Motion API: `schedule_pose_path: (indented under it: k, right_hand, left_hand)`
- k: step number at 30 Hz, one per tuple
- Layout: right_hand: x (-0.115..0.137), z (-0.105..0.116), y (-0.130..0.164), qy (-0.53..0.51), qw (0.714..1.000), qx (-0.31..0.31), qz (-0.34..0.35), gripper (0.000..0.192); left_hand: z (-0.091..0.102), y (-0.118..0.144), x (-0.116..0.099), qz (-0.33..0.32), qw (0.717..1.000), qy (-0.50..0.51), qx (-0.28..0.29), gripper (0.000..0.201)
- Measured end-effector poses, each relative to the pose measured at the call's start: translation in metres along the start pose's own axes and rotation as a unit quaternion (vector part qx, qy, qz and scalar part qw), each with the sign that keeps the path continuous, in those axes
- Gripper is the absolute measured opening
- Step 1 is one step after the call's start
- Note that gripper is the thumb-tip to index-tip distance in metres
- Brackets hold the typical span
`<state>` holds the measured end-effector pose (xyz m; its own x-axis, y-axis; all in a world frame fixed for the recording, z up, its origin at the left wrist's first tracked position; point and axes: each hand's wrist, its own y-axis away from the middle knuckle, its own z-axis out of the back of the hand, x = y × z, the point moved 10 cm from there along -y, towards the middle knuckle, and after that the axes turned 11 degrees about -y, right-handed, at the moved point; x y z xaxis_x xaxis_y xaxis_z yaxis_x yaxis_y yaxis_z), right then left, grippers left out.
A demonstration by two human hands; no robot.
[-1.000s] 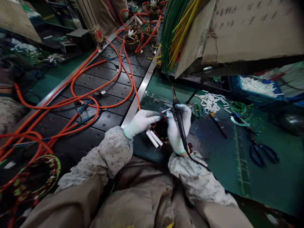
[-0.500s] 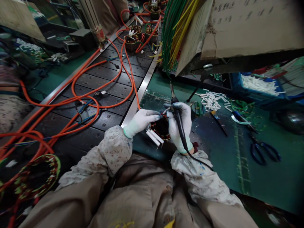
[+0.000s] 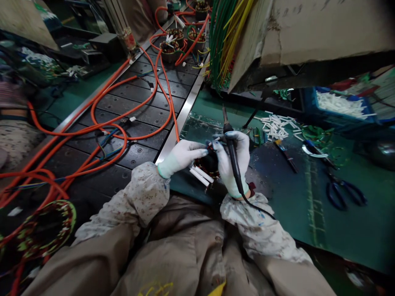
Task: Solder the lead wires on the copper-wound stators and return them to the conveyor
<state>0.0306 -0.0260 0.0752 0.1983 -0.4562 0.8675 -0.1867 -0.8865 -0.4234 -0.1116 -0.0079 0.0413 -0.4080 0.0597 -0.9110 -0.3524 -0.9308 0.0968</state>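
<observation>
Motor winding, dark and ringed with copper, sat at the near edge of the green bench, between two gloved hands and half hidden by them. Looked heavy and stiff in the iron core, yet delicate in the thin wire ends and the white sleeves poking out below; best gripped by the outer rim of the core, never by the leads. Left hand closed in a pinch on a thin lead at the top of the winding, fingertips almost meeting those of the other hand. Right hand wrapped round the black handle of a soldering iron, tip pointing up and away from the work, cord trailing back over the patterned sleeve. Could not tell whether the right fingertips also touched the lead. Further right on the bench lay a scatter of short white tubes, a small hand tool and blue-handled scissors. Beyond those, a blue bin filled with more white tubes, under a cardboard box. Green and yellow wires hung beside the box. To the left, orange cables looped across a dark slatted conveyor, with more windings waiting at the far end.
</observation>
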Motion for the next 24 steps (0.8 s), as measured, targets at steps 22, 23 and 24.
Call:
schedule_pose_path:
  k: [22, 23, 24]
  right_hand:
    - [-0.004, 0.01, 0.008, 0.027, 0.992, 0.115, -0.042, 0.024]
    - [-0.003, 0.012, 0.008, 0.027, 0.993, 0.111, -0.04, 0.023]
    - [-0.002, 0.013, 0.007, 0.03, 0.993, 0.107, -0.036, 0.022]
  left_hand:
    - [-0.013, 0.014, -0.019, 0.027, 0.991, 0.028, 0.126, 0.04]
    - [-0.014, 0.015, -0.021, 0.024, 0.99, 0.032, 0.135, 0.041]
    - [-0.014, 0.016, -0.022, 0.025, 0.989, 0.035, 0.142, 0.042]
